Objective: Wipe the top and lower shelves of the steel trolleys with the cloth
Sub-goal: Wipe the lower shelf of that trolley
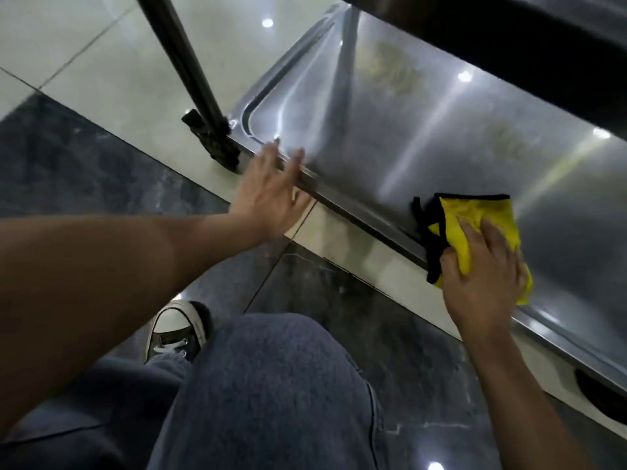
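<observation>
Right hand (481, 269) flat on yellow cloth (475, 218), fingers straight, pressing it onto lower shelf (390, 130) of steel trolley, just inside near rim. Left hand (271, 195) spread, fingertips at same rim beside trolley leg (190, 72). Bent knee in jeans (264, 385) below, over dark floor tile (68, 164).

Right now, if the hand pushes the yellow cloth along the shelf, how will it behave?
The yellow cloth looks floppy: it lies creased. It would probably slide easily, since the steel lower shelf looks smooth and glossy. It seems light.

Yellow cloth (475, 225) edged black; grey steel shelf (441, 130).
</observation>
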Demonstrator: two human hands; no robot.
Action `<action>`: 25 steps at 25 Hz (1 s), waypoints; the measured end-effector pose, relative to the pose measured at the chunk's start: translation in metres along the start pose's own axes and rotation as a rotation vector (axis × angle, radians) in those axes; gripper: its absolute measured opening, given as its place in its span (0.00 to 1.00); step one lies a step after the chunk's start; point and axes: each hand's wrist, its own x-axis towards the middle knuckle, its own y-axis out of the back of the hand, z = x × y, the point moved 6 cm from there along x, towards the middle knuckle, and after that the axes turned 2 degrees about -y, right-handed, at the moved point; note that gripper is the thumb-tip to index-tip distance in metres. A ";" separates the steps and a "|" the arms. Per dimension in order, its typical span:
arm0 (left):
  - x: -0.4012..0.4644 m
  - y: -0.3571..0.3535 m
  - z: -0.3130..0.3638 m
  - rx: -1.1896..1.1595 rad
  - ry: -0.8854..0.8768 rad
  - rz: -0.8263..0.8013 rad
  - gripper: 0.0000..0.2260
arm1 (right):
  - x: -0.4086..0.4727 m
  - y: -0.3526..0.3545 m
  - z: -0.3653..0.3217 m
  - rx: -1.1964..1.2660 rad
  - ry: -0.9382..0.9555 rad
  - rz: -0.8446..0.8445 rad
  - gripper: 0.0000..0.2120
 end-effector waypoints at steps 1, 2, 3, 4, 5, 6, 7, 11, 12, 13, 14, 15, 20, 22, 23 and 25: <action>0.001 0.001 -0.023 0.001 0.122 0.003 0.33 | 0.000 -0.001 0.000 -0.005 -0.011 0.002 0.27; 0.000 0.000 -0.037 -0.006 0.179 -0.011 0.33 | -0.001 -0.003 -0.002 -0.009 -0.027 0.003 0.27; -0.001 -0.004 -0.043 -0.021 0.186 -0.015 0.34 | -0.001 -0.004 -0.006 -0.009 -0.042 0.005 0.26; -0.001 -0.006 -0.045 -0.042 0.175 0.001 0.34 | 0.001 -0.007 -0.014 -0.004 -0.045 0.010 0.26; 0.000 -0.007 -0.045 -0.066 0.164 0.024 0.35 | 0.004 -0.011 -0.025 0.005 -0.040 0.010 0.26; 0.000 -0.008 -0.045 -0.082 0.153 0.040 0.35 | 0.007 -0.015 -0.039 0.012 -0.019 0.001 0.26; -0.001 -0.009 -0.047 -0.090 0.150 0.048 0.35 | 0.009 -0.022 -0.057 0.011 0.021 -0.024 0.26; -0.007 -0.007 -0.055 -0.131 0.119 0.058 0.35 | 0.026 -0.055 -0.134 0.055 0.213 -0.136 0.26; -0.006 -0.007 -0.056 -0.157 0.112 0.062 0.36 | 0.035 -0.066 -0.155 0.064 0.266 -0.160 0.25; -0.007 -0.007 -0.054 -0.188 0.115 0.076 0.36 | 0.046 -0.078 -0.175 0.064 0.328 -0.188 0.24; -0.008 -0.007 -0.053 -0.216 0.124 0.097 0.36 | 0.060 -0.091 -0.195 0.053 0.391 -0.217 0.24; -0.007 -0.007 -0.052 -0.238 0.133 0.117 0.36 | 0.082 -0.102 -0.214 0.037 0.432 -0.237 0.24; -0.004 -0.012 -0.056 -0.222 0.121 0.130 0.36 | 0.171 -0.139 -0.280 0.001 0.316 -0.235 0.26; -0.007 -0.010 -0.058 -0.198 0.117 0.143 0.36 | 0.142 -0.147 -0.311 0.038 0.481 -0.249 0.26; -0.009 -0.009 -0.058 -0.179 0.120 0.150 0.36 | 0.121 -0.149 -0.318 0.037 0.625 -0.288 0.26; -0.012 -0.008 -0.056 -0.146 0.134 0.138 0.36 | 0.123 -0.148 -0.312 0.058 0.746 -0.336 0.26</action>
